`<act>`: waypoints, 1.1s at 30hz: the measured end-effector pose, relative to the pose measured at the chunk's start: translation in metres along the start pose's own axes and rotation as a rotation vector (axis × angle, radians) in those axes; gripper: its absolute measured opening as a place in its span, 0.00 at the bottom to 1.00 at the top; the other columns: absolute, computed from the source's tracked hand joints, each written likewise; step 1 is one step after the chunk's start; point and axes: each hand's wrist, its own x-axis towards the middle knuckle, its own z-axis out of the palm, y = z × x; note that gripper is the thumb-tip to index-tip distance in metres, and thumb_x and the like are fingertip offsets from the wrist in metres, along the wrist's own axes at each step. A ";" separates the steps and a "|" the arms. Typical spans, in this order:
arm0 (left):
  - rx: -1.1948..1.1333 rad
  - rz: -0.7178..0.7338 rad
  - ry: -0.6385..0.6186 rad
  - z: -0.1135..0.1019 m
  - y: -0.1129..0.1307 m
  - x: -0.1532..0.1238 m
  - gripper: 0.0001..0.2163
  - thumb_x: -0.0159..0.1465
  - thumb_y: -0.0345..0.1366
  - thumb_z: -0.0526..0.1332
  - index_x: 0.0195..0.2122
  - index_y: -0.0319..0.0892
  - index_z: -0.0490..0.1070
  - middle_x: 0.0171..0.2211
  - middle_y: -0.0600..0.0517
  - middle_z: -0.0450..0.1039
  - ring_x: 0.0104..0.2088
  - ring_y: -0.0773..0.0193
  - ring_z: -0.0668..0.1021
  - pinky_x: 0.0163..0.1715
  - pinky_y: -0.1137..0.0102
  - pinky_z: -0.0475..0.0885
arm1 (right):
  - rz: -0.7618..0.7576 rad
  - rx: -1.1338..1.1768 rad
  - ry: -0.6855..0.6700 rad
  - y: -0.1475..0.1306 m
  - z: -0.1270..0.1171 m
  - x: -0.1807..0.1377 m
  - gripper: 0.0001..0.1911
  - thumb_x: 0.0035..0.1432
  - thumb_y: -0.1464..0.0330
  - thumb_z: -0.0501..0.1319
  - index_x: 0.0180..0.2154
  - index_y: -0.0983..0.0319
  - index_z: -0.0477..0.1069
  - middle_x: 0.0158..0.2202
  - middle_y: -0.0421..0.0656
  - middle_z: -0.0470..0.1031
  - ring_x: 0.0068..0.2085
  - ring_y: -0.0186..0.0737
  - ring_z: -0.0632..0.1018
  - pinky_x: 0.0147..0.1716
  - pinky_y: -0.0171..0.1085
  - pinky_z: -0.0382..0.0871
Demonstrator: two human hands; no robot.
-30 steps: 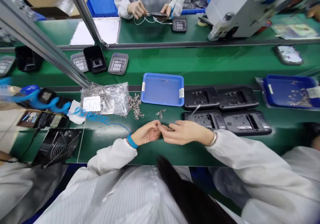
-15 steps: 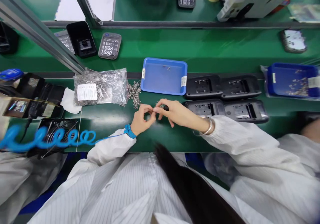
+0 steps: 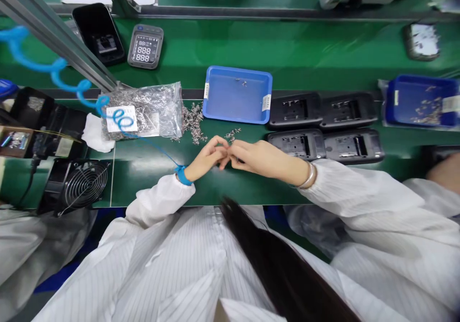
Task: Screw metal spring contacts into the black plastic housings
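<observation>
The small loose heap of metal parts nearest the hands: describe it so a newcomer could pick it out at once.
Start at the blue tray in the middle of the green bench. Just below its front edge, above where the left hand and right hand meet, lies the small heap. It is far smaller than the larger pile spilling beside the clear bag.

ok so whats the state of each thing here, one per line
left hand: fingers pinched, tips meeting the right hand's
right hand: fingers pinched, any part held too small to see
blue tray: nearly bare, a few parts inside
bag: lying flat, full of metal parts
loose parts: spilled beside the bag
black housings: four, lying open side up
display unit: digits showing
fan: spinning or not, cannot tell
</observation>
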 end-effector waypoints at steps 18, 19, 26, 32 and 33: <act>-0.266 -0.167 0.083 -0.012 -0.007 0.010 0.13 0.57 0.37 0.66 0.36 0.42 0.61 0.25 0.56 0.73 0.23 0.71 0.74 0.25 0.75 0.68 | -0.218 -0.312 -0.200 0.022 -0.039 0.014 0.15 0.67 0.71 0.45 0.37 0.60 0.70 0.47 0.44 0.75 0.29 0.29 0.69 0.24 0.33 0.53; -0.192 -0.109 0.123 -0.012 -0.008 0.011 0.16 0.57 0.40 0.67 0.37 0.42 0.61 0.29 0.54 0.76 0.26 0.70 0.75 0.27 0.74 0.70 | -0.138 -0.344 -0.157 0.029 -0.041 0.020 0.15 0.66 0.73 0.45 0.39 0.60 0.70 0.48 0.45 0.75 0.28 0.29 0.69 0.25 0.32 0.55; 0.077 0.063 0.240 -0.013 -0.014 0.013 0.21 0.57 0.50 0.68 0.41 0.39 0.68 0.38 0.46 0.80 0.36 0.65 0.80 0.40 0.67 0.75 | 0.321 -0.570 0.031 0.045 -0.044 0.018 0.22 0.70 0.71 0.42 0.61 0.66 0.59 0.55 0.61 0.71 0.33 0.41 0.79 0.28 0.36 0.61; 0.274 0.104 0.275 -0.001 -0.018 0.009 0.16 0.56 0.50 0.68 0.34 0.42 0.72 0.35 0.52 0.77 0.37 0.63 0.79 0.43 0.66 0.76 | 0.397 -0.230 0.072 -0.017 0.010 -0.031 0.17 0.69 0.60 0.51 0.53 0.62 0.67 0.40 0.49 0.79 0.35 0.42 0.79 0.28 0.36 0.63; 0.320 0.111 0.253 0.002 -0.019 0.009 0.14 0.56 0.49 0.67 0.32 0.44 0.72 0.33 0.53 0.76 0.36 0.64 0.78 0.41 0.66 0.76 | 0.418 -0.139 0.090 -0.026 0.021 -0.035 0.16 0.69 0.61 0.51 0.51 0.63 0.68 0.40 0.50 0.78 0.35 0.43 0.79 0.28 0.37 0.63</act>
